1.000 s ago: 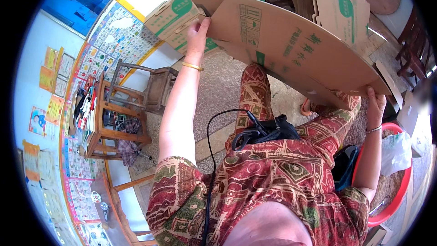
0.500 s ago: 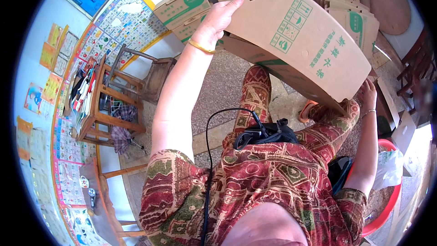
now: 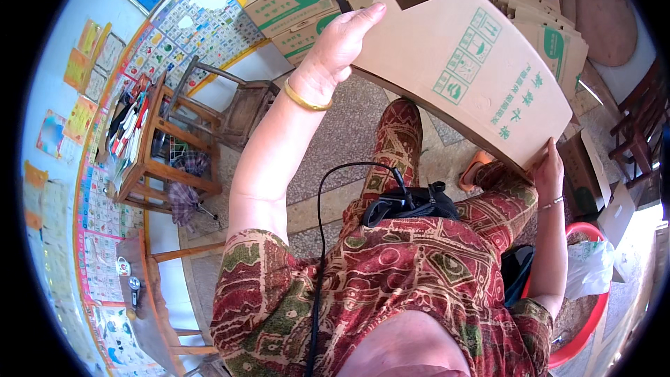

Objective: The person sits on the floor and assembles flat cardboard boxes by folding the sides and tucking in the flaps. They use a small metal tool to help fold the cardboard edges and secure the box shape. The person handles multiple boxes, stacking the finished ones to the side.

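Tilted in front of me is a brown cardboard box [image 3: 433,49] with green printing on its broad side. The dark inside shows at its upper left, where the top gapes. My left hand [image 3: 342,45], with a gold bangle at the wrist, grips the box's left edge; the thumb lies along the edge and the other fingers are partly hidden. At the lower right corner, my right hand [image 3: 548,171] is closed on the box, its fingertips partly out of sight. The box hangs above my knees, over the speckled floor.
Stacked cartons [image 3: 293,3] stand at the far left, flattened cartons [image 3: 544,28] at the far right. A wooden chair [image 3: 237,108] and stool [image 3: 167,139] are on the left. To the right are an opened carton [image 3: 586,167] and a red tub [image 3: 590,328] with a white plastic bag [image 3: 590,269].
The box has turned slightly, and its underside shows less. My right hand has moved a little left and down, now closed at the box's corner; my left hand keeps its hold.
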A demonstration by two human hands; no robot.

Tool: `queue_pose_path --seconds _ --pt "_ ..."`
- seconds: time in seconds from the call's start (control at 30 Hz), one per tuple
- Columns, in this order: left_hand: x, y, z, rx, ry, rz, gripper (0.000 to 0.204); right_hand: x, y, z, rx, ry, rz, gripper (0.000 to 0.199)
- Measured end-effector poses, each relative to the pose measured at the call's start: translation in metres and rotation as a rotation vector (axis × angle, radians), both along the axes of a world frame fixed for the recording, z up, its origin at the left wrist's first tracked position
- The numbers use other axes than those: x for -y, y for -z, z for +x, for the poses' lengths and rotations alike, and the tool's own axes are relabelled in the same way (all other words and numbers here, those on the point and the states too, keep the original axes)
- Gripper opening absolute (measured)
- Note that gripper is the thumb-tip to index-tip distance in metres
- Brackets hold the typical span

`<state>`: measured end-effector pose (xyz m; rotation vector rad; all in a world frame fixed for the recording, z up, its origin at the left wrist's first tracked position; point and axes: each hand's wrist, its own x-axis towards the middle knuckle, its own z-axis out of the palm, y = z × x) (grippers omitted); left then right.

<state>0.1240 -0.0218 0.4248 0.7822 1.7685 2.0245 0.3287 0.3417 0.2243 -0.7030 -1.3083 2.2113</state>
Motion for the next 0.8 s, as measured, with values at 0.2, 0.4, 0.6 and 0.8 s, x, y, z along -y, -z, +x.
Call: queue_pose_path --seconds 0.2,0.4,0.6,0.8 --pt "-0.001 -0.028 0.059 -0.009 0.234 0.165 0.046 -0.024 0.014 -0.030 -0.234 0.218 -0.163 0.039" --pt "-0.009 -0.037 0.082 -0.140 0.041 0.187 0.046 0.005 0.004 -0.055 -0.311 0.179 -0.237 0.030" --pt "-0.009 -0.044 0.105 -0.348 0.192 0.064 0.041 0.001 0.009 -0.083 -0.366 0.120 -0.248 0.037" --pt "-0.041 -0.018 0.115 -0.627 0.201 -0.308 0.030 0.010 0.048 -0.087 0.477 -0.099 0.285 0.063"
